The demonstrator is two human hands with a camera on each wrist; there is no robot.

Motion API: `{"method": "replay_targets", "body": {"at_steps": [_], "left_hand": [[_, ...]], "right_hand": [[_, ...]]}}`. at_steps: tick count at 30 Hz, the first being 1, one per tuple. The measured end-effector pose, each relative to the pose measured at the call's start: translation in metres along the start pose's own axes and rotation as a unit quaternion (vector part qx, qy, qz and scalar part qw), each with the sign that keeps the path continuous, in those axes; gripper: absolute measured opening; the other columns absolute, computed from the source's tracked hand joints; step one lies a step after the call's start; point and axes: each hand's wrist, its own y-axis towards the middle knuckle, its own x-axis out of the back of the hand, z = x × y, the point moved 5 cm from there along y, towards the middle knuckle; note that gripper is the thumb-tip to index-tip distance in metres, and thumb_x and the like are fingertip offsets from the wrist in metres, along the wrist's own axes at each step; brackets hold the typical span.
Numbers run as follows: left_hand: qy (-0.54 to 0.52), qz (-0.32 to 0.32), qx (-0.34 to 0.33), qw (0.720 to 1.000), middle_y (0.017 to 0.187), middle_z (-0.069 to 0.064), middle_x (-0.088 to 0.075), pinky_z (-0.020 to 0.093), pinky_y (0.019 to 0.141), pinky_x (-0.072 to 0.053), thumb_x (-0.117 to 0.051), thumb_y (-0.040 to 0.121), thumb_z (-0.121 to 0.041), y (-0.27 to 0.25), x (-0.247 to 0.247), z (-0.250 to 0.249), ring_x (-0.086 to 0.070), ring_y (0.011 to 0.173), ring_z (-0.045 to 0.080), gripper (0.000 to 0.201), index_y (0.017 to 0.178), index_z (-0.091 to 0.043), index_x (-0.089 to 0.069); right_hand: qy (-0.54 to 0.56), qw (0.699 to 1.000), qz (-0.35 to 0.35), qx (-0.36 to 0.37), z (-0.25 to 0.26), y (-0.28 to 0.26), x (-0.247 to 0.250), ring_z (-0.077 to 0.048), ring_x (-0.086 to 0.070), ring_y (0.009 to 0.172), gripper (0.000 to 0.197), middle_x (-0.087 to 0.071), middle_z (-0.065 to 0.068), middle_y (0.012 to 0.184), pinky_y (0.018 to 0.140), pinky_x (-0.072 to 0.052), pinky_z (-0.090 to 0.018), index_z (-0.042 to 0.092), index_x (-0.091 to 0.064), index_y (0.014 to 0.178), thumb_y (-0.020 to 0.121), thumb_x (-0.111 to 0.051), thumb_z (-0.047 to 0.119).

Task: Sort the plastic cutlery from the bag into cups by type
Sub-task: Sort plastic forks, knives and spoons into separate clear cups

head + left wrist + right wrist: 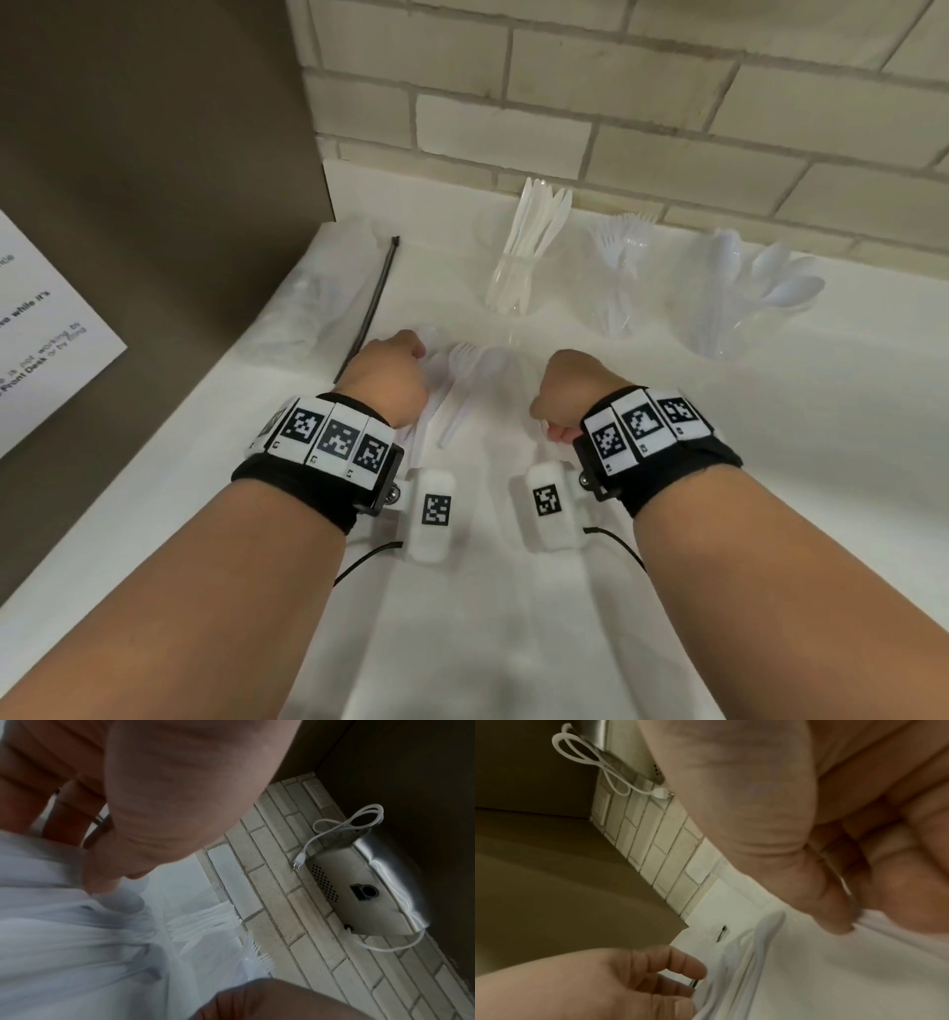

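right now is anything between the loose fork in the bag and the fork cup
Only the clear bag, which both hands grip, covers the fork. Beyond it the white counter up to the fork cup shows nothing in the way; the knife cup stands to its left.

Cups (616,288) behind, apparently, the bag (462,390)
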Motion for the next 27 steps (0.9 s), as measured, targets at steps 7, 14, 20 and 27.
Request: {"method": "replay_targets", "body": {"at_steps": [7,14,20,27], "left_hand": [[-0.013,0.007,-0.048,0.999,0.121,0.006,-0.063,0.027,0.087,-0.048,-0.058,0.087,-0.01,-0.008,0.0,-0.014,-0.061,0.106,0.024,0.034,0.121,-0.015,-0.061],[-0.172,0.068,-0.029,0.982,0.107,0.013,-0.069,0.039,0.083,-0.058,-0.05,0.086,0.007,-0.014,-0.009,-0.016,-0.069,0.096,0.031,0.033,0.112,-0.006,-0.066],[-0.233,0.121,-0.042,0.964,0.093,0.029,-0.07,0.049,0.085,-0.056,-0.04,0.08,0.014,-0.022,-0.016,-0.03,-0.068,0.088,0.043,0.034,0.095,0.003,-0.07],[-0.314,0.185,-0.02,0.931,0.086,0.009,-0.064,0.03,0.062,-0.046,-0.044,0.088,0.001,-0.026,-0.019,-0.03,-0.055,0.079,0.019,0.028,0.094,-0.02,-0.061]], "right_hand": [[0.047,0.996,-0.03,0.064,0.047,-0.007,-0.007,-0.021,-0.056,0.068,0.044,-0.053,-0.004,0.075,0.059,-0.042,-0.028,0.007,-0.052,0.077,0.092,-0.054,0.048],[-0.002,0.995,-0.031,0.096,0.058,-0.007,-0.015,-0.019,-0.062,0.082,0.044,-0.064,-0.002,0.087,0.072,-0.049,-0.027,0.01,-0.064,0.101,0.074,-0.077,0.042],[-0.098,0.992,-0.012,0.077,0.067,-0.009,-0.019,-0.02,-0.058,0.075,0.03,-0.053,0.0,0.07,0.07,-0.047,-0.028,0.01,-0.065,0.093,0.073,-0.078,0.028],[-0.079,0.995,-0.043,0.032,0.058,-0.005,-0.022,-0.029,-0.059,0.113,0.061,-0.058,-0.014,0.124,0.082,-0.046,-0.031,-0.005,-0.034,0.134,0.087,-0.064,0.018]]}}
